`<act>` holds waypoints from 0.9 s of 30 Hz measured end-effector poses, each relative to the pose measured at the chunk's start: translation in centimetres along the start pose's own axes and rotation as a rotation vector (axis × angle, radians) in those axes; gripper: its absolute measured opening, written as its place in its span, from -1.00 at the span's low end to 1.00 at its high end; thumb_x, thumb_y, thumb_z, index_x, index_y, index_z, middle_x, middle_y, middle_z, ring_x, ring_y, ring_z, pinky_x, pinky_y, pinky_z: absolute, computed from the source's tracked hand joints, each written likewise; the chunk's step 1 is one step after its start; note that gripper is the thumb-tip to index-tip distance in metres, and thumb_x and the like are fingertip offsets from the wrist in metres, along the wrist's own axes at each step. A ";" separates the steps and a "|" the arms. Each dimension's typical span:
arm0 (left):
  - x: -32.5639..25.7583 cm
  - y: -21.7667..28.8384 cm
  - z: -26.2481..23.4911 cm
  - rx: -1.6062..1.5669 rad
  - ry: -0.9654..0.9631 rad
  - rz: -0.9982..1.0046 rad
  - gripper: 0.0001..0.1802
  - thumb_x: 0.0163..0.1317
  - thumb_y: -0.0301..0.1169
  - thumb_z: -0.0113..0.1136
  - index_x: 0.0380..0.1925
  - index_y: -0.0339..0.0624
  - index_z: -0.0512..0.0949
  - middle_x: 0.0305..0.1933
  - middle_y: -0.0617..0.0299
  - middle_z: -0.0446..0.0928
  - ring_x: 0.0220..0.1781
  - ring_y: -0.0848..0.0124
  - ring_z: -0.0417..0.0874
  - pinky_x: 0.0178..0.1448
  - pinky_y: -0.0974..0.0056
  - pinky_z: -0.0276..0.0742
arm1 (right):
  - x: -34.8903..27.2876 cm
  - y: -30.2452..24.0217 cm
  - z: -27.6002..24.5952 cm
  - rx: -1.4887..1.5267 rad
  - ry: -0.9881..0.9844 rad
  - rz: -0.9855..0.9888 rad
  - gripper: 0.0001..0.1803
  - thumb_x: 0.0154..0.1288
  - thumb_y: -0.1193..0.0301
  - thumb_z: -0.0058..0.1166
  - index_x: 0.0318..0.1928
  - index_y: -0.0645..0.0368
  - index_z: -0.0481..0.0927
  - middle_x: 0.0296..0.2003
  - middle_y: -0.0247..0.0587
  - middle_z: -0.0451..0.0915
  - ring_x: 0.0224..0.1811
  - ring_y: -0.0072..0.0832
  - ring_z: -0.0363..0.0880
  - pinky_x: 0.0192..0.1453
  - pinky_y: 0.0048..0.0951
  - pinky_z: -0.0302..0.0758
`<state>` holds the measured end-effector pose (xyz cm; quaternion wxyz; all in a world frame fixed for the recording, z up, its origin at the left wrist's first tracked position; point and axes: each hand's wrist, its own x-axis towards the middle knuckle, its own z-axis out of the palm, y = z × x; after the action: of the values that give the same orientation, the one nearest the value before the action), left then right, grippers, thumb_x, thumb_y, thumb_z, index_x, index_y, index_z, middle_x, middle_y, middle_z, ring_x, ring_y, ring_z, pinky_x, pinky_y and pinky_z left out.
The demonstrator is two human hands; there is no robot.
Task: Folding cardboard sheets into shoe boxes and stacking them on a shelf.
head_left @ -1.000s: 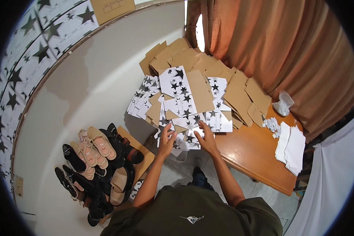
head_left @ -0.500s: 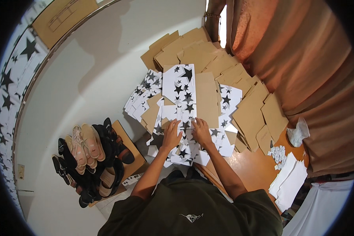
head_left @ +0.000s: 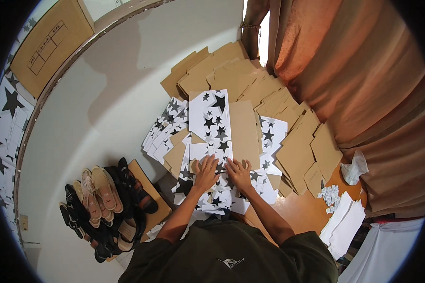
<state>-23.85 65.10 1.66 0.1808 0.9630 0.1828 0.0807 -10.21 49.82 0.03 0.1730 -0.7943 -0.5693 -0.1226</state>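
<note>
Both palms are down on a flat cardboard box blank (head_left: 198, 106), white with black and grey stars, with a plain brown panel (head_left: 244, 127) along its right side. My left hand (head_left: 206, 173) presses on its near part, fingers spread. A small gap away, my right hand (head_left: 239, 175) rests beside the left one with its fingers stretched out, near the lower edge of the brown panel. Beneath and around the hands lie more star-printed sheets (head_left: 274, 134). What is under the palms is hidden.
Brown cardboard blanks (head_left: 293, 146) fan out behind and to the right. Shoes (head_left: 101, 193) are heaped on a box at left. On the orange-brown table (head_left: 293, 210) are white paper scraps (head_left: 329, 198), a paper stack (head_left: 342, 226) and a plastic bag (head_left: 354, 168). A brown curtain (head_left: 363, 70) hangs at right.
The whole scene sits lower in the picture and slightly to the left, as my view has shifted. Both hands stay on the star-printed blank, and the right hand's fingers look a little more spread.
</note>
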 end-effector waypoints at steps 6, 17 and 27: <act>2.4 0.5 -3.2 0.025 0.173 0.152 -0.38 0.20 -0.33 0.35 0.30 -0.04 0.46 0.44 0.20 0.39 0.55 0.33 0.28 0.52 -0.30 -0.11 | 2.0 -0.3 -3.0 0.026 0.165 0.041 -0.59 0.32 0.36 0.13 0.19 -0.11 0.62 0.31 -0.44 0.52 0.34 -0.44 0.46 0.39 0.18 0.07; 8.6 5.7 -18.1 -0.029 0.619 0.238 -0.69 0.34 -0.41 0.19 0.06 0.01 0.67 0.06 0.27 0.71 0.18 0.39 0.67 0.47 -0.08 0.14 | 7.7 -3.0 -14.3 0.028 0.696 0.158 -0.43 0.21 0.34 0.39 0.24 0.00 0.54 0.29 -0.15 0.48 0.37 -0.19 0.36 0.47 -0.03 0.10; 7.2 7.5 -24.0 -0.699 0.651 0.055 -0.61 0.45 -0.19 0.18 -0.06 -0.35 0.67 -0.30 -0.02 0.71 -0.27 0.25 0.72 -0.18 0.28 0.51 | 4.1 -6.0 -17.9 0.150 0.567 0.288 -0.21 0.11 0.24 0.46 0.34 0.13 0.41 0.37 0.02 0.31 0.42 -0.02 0.23 0.50 0.12 0.08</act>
<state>-20.15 68.97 27.27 0.4249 0.7738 0.1664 0.4394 -14.52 47.68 18.71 0.3982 -0.7861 -0.3876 -0.2706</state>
